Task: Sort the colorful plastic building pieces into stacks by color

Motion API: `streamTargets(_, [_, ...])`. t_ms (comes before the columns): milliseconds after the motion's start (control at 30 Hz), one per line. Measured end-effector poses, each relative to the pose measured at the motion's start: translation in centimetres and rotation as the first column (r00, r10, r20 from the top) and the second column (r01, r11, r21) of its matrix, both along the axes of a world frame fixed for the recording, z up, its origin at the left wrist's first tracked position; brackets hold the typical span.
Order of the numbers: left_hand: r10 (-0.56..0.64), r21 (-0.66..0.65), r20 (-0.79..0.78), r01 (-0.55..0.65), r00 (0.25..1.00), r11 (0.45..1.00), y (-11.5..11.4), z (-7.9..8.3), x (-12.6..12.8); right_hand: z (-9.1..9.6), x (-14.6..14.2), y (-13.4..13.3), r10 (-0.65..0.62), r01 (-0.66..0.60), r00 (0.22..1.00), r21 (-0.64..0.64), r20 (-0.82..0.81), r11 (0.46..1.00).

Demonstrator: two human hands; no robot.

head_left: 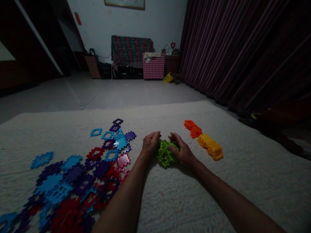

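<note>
A pile of green interlocking plastic tiles lies on a cream carpet in front of me. My left hand is curled against the pile's left side and grips it. On the right side my right hand rests over the pile, its fingers bent down onto the tiles. To the right lie an orange stack and a yellow stack of the same tiles, untouched.
A loose heap of blue, purple, red and pink tiles spreads over the carpet's left part. Beyond the carpet lies tiled floor with a cable. A checked box and a covered cabinet stand at the far wall. Dark curtains hang at right.
</note>
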State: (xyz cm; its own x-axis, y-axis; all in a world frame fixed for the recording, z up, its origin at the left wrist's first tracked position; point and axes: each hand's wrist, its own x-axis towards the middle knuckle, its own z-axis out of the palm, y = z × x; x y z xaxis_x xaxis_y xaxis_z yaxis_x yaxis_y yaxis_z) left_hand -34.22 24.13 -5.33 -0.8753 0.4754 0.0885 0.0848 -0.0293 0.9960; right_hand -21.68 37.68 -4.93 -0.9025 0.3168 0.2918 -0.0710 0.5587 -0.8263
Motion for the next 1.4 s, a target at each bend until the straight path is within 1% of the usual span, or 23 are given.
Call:
streamTargets(67, [-0.001,0.039,0.099,-0.003,0.995,0.999,-0.1,-0.1,-0.4,-0.1,0.3,0.6,-0.02,0.02,1.0,-0.122,0.003,0.992])
streamTargets(100, [0.001,0.056,0.125,-0.008,0.992,0.998,-0.1,-0.1,-0.5,0.0,0.6,0.8,0.005,-0.003,1.0,-0.146,0.014,0.989])
streamTargets(133, [-0.001,0.071,0.138,-0.009,0.99,0.997,-0.1,-0.1,-0.5,0.2,0.8,1.0,0.05,-0.046,0.998,-0.138,0.031,0.989])
streamTargets(167, [-0.003,0.083,0.143,-0.009,0.99,0.996,0.0,-0.1,-0.5,0.6,1.1,1.2,0.111,-0.105,0.992,-0.1,0.056,0.989])
streamTargets(233, [0.0,0.098,0.147,-0.015,0.989,0.995,0.1,-0.1,-0.5,1.5,1.7,1.2,0.22,-0.225,0.967,0.026,0.127,0.974])
streamTargets(267, [0.005,0.1,0.148,-0.02,0.989,0.995,0.2,-0.1,-0.4,2.0,2.0,1.1,0.253,-0.271,0.953,0.095,0.165,0.958])
streamTargets(333, [0.019,0.099,0.144,-0.034,0.989,0.995,0.3,-0.2,-0.4,2.8,2.5,0.7,0.275,-0.325,0.933,0.215,0.233,0.921])
streamTargets(367, [0.026,0.097,0.144,-0.04,0.989,0.994,0.3,-0.2,-0.4,3.1,2.7,0.4,0.269,-0.336,0.927,0.262,0.261,0.904])
streamTargets(433, [0.034,0.09,0.145,-0.047,0.989,0.995,0.3,-0.2,-0.4,3.4,3.0,-0.3,0.231,-0.321,0.931,0.336,0.281,0.886])
streamTargets(533, [0.032,0.083,0.151,-0.045,0.988,0.996,0.3,-0.1,-0.4,3.1,2.6,-0.9,0.188,-0.259,0.959,0.385,0.212,0.886])
streamTargets(567, [0.034,0.08,0.143,-0.045,0.989,0.996,0.4,-0.1,-0.4,2.9,2.3,-0.9,0.174,-0.226,0.97,0.375,0.17,0.899])
streamTargets(633, [0.048,0.07,0.115,-0.056,0.992,0.996,0.4,-0.2,-0.4,2.6,1.7,-0.7,0.117,-0.144,0.988,0.309,0.103,0.94])
streamTargets(700, [0.065,0.054,0.091,-0.07,0.994,0.996,0.4,-0.2,-0.4,2.5,1.0,-0.3,0.022,-0.038,0.996,0.197,0.083,0.98])
streamTargets(733, [0.066,0.046,0.083,-0.07,0.994,0.996,0.4,-0.2,-0.5,2.4,0.8,-0.1,-0.02,0.008,0.996,0.138,0.084,0.99])
streamTargets(833, [0.05,0.021,0.077,-0.051,0.996,0.998,0.3,-0.1,-0.5,2.3,0.2,0.6,-0.1,0.101,0.992,-0.02,0.075,0.995])
streamTargets(933, [0.045,0.0,0.06,-0.045,0.997,0.999,0.2,0.0,-0.4,2.3,0.1,1.0,-0.14,0.157,0.984,-0.165,0.112,0.974])
streamTargets(967, [0.041,-0.01,0.047,-0.04,0.998,0.999,0.2,0.1,-0.4,2.4,0.1,1.0,-0.126,0.155,0.982,-0.218,0.144,0.964])
streamTargets(1000, [0.034,-0.022,0.032,-0.033,0.999,0.999,0.2,0.1,-0.4,2.4,0.1,1.0,-0.084,0.131,0.98,-0.27,0.18,0.954])
streamTargets(1100, [0.012,-0.043,-0.015,-0.012,1.0,0.999,0.2,0.2,-0.3,2.8,0.3,0.9,0.075,0.019,0.97,-0.38,0.232,0.925])
streamTargets(1167, [0.009,-0.039,-0.021,-0.009,1.0,0.999,0.2,0.2,-0.2,3.0,0.3,0.8,0.112,-0.018,0.968,-0.383,0.225,0.924])
streamTargets(1300, [-0.024,-0.031,0.005,0.024,1.0,0.999,0.2,0.5,-0.1,3.1,0.5,1.0,0.078,-0.003,0.967,-0.296,0.241,0.955])
streamTargets(1333, [-0.038,-0.028,0.014,0.038,0.999,0.999,0.1,0.6,-0.1,3.1,0.6,1.1,0.091,-0.013,0.963,-0.293,0.255,0.956])
streamTargets(1400, [-0.057,-0.01,0.039,0.058,0.998,0.998,0.1,0.6,0.0,3.3,0.8,1.2,0.168,-0.07,0.941,-0.319,0.292,0.945])
